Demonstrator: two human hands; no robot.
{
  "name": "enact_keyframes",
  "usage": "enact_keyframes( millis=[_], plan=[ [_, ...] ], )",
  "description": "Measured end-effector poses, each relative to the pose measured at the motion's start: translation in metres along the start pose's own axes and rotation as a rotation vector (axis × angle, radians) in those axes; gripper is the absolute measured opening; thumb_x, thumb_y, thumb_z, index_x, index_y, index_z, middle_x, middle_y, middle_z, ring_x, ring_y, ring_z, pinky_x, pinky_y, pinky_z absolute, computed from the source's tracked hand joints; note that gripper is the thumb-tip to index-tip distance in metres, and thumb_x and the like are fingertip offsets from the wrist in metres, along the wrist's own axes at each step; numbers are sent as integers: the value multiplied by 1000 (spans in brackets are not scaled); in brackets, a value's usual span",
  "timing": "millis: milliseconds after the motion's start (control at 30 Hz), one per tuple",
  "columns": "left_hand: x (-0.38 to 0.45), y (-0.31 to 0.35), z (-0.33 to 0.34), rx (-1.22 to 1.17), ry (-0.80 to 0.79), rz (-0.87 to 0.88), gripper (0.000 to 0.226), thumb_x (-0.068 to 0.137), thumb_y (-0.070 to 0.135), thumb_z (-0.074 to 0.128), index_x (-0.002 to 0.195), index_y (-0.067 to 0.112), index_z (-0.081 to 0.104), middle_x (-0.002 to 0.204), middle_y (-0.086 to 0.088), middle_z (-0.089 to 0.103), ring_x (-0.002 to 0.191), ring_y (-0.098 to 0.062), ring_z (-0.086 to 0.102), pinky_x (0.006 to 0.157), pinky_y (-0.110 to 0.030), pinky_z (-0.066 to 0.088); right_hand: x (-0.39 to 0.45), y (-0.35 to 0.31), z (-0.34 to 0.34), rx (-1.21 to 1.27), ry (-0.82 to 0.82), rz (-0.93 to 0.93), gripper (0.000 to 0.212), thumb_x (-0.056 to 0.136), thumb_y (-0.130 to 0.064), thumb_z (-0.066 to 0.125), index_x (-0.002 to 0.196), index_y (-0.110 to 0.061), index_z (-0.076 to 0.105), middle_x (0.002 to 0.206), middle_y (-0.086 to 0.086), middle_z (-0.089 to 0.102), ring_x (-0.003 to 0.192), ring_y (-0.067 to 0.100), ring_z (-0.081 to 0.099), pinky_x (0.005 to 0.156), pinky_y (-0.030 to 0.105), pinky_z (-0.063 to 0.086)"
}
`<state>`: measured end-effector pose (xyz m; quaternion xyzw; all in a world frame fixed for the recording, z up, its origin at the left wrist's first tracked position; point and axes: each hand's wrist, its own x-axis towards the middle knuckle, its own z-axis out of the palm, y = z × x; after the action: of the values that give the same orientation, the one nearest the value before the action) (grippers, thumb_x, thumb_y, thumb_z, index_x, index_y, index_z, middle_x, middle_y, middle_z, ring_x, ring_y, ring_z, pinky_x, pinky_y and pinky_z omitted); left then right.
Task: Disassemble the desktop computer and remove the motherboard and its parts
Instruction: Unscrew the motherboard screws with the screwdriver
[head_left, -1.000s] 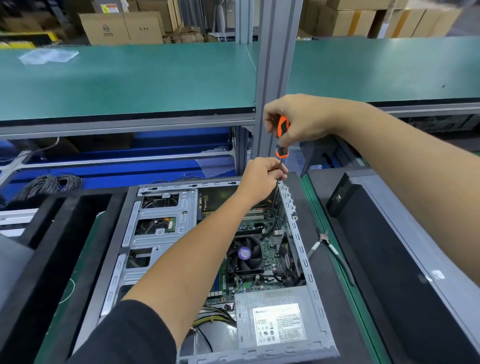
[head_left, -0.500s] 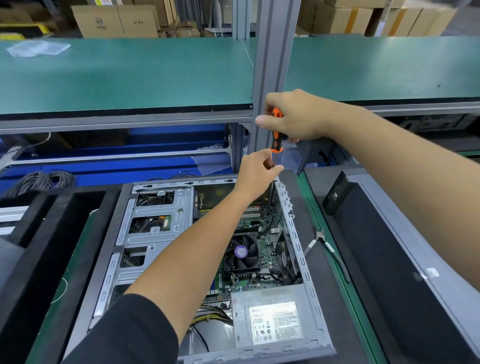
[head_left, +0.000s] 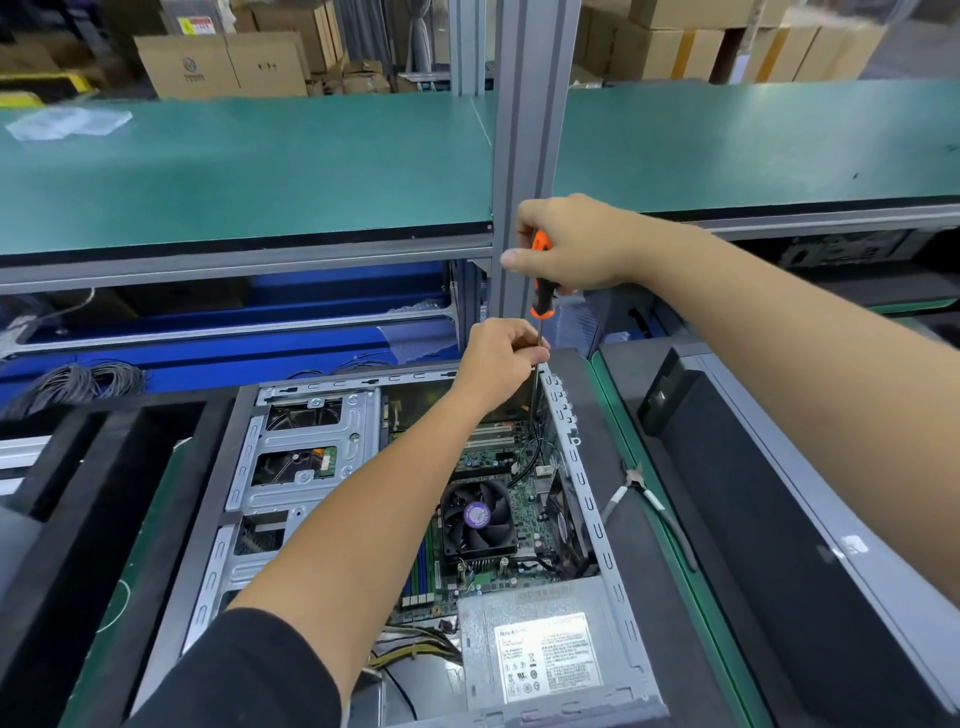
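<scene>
An open desktop case (head_left: 582, 483) lies on its side on the bench. Inside it sit the green motherboard (head_left: 524, 514), a black CPU fan (head_left: 478, 517), a silver drive cage (head_left: 306, 452) and a grey power supply (head_left: 540, 654). My right hand (head_left: 571, 247) grips the orange-and-black handle of a screwdriver (head_left: 541, 291) held upright over the case's far right corner. My left hand (head_left: 501, 358) pinches the screwdriver's thin shaft just below the handle. The tip goes down inside the case and is hidden.
Wire cutters (head_left: 636, 486) lie on the black pad right of the case. A black computer cover (head_left: 769, 519) stands further right. A grey upright post (head_left: 530, 130) rises just behind my hands, with a green shelf (head_left: 249, 171) across it. Coiled cables (head_left: 78, 382) lie at far left.
Both hands stay on the screwdriver at the same corner. My right thumb has shifted around the handle, as in turning it. The view has shifted slightly.
</scene>
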<state>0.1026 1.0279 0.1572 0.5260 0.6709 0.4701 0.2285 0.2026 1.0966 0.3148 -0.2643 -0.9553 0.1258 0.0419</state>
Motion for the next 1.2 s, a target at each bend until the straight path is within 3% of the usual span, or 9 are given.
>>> enact_keyframes(
  millis=[167,300,467,633,767,833,933,1133,1200],
  plan=[
    [2,0,5,18,47,16,36,74,16,79,55,15,49,61,-1,62,50,1,46,52,-11,35,-1,3,4,11,51,17,31,97,-47,52,90,-18,46,67,-3,62,46,7,62,50,27,42],
    [2,1,7,53,77,30,45,74,18,78,55,16,37,53,6,42,49,-2,37,51,-13,32,-1,7,6,8,99,6,31,92,-45,61,95,-20,44,75,-7,54,64,10,55,54,26,38],
    [-2,-3,-2,83,74,15,43,76,33,78,58,17,42,55,7,45,50,-4,38,50,-14,32,0,6,13,68,140,-11,42,81,-43,76,99,-21,45,79,-10,46,69,8,46,55,23,34],
    [-25,-34,-9,300,-188,43,42,89,29,63,56,9,49,51,0,47,46,-8,38,53,-26,31,4,5,6,131,16,-7,24,84,-16,74,94,-21,53,85,-9,59,80,16,61,64,25,45],
    [-37,-63,3,511,-450,-91,16,93,20,59,94,10,70,94,-9,70,77,-20,62,71,-29,47,5,5,-1,228,-78,11,21,81,-4,68,80,-22,57,80,-3,65,68,7,63,58,20,46],
    [-37,-70,10,519,-428,-145,22,92,14,59,111,13,69,108,-11,69,90,-25,63,81,-32,51,6,6,0,172,-25,16,18,86,-22,69,76,-18,55,68,-2,57,57,9,55,54,24,41],
    [-31,-75,23,520,-408,-168,29,92,20,62,119,14,66,113,-13,66,103,-29,59,88,-33,46,5,8,4,15,38,26,41,92,-47,60,75,-15,42,66,4,54,48,18,61,50,29,42],
    [-19,-83,48,642,-429,-188,33,90,22,61,122,17,63,117,-14,64,103,-35,61,81,-37,48,4,16,-7,10,-67,-5,12,87,-19,68,89,-19,56,75,-7,64,71,11,67,69,33,55],
    [-17,-87,53,629,-422,-181,31,88,21,63,119,16,66,114,-14,67,102,-35,61,80,-36,48,6,18,-12,37,-131,-15,15,85,-10,67,89,-22,58,77,-9,64,71,11,67,68,31,54]
  ],
)
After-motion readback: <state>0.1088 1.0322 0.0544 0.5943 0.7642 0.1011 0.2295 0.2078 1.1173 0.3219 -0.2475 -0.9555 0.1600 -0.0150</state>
